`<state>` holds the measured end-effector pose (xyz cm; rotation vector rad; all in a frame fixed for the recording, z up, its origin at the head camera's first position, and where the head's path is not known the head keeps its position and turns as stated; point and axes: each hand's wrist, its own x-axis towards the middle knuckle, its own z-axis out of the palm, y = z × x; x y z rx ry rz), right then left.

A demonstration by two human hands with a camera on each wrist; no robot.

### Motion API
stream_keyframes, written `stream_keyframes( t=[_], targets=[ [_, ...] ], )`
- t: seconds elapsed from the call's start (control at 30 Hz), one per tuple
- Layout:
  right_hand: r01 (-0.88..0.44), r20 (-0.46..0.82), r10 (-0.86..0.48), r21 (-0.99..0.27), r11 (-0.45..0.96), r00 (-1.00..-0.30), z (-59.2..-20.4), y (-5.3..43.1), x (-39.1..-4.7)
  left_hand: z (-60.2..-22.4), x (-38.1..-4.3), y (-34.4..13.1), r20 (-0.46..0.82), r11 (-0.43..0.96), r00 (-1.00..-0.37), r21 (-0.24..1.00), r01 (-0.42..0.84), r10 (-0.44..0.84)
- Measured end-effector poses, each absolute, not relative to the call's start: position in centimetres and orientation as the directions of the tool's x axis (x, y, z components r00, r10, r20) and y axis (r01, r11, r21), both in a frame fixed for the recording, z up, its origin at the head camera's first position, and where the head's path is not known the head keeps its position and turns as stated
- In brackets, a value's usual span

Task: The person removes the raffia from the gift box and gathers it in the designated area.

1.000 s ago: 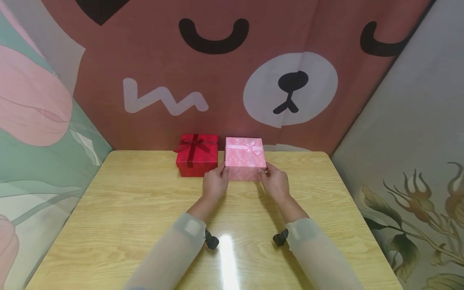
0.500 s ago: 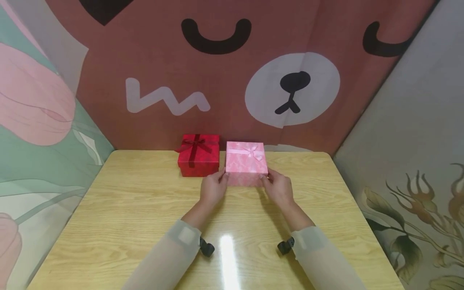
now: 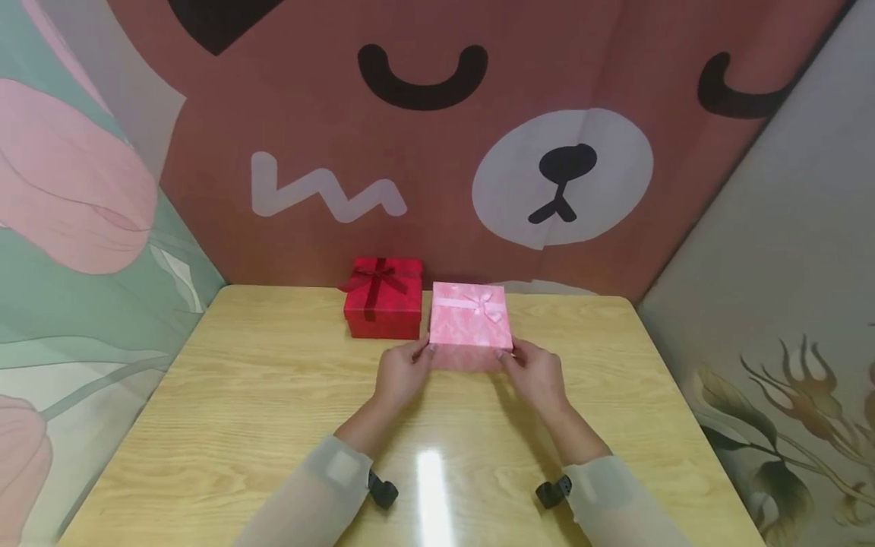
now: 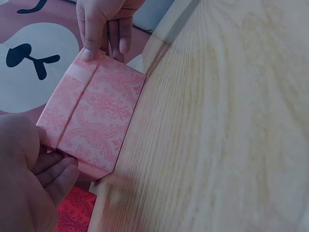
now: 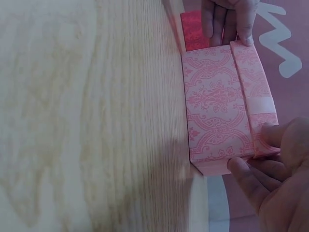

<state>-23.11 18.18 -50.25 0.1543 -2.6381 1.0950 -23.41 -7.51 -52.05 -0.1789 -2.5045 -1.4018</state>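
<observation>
A pink patterned gift box (image 3: 472,323) with a light pink ribbon and bow stands upright on the table, its lid on. At its left side my left hand (image 3: 402,374) grips the lid near the front corner, thumb on the front face and fingers along the side. My right hand (image 3: 536,374) holds the lid's right side the same way. Both wrist views show the box's patterned front (image 4: 104,104) below the lid's edge, with the lid's band (image 5: 253,79) along the top. The back of the box is hidden there.
A red gift box (image 3: 384,300) with a dark red ribbon stands close to the left of the pink box, near the table's back edge. Behind the wooden table (image 3: 239,410) rises a wall covering (image 3: 307,106) with a bear print. Patterned walls flank both sides.
The pink box has come forward towards me, away from the back wall, with both hands holding it. It now sits further forward than the red box, which stays put. The head view has shifted slightly.
</observation>
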Motion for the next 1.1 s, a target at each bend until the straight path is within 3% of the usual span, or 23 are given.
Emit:
stream_keyframes(
  t=[0.47,0.87,1.1],
  targets=[
    [-0.216,0.301,0.001,-0.686,0.695,-0.954,-50.4,18.1,-20.7,-52.2,-21.2,-8.3,0.36,0.534,-0.933,0.788,0.305,0.002],
    [-0.253,0.328,-0.009,-0.711,0.656,-0.945,-50.6,18.0,-18.5,-52.0,-18.9,-9.2,0.275,0.486,-0.961,0.837,0.253,0.027],
    [-0.229,0.297,-0.002,-0.73,0.643,-0.955,-50.6,17.8,-17.2,-52.0,-17.5,-9.4,0.301,0.454,-0.953,0.846,0.28,0.027]
  ],
)
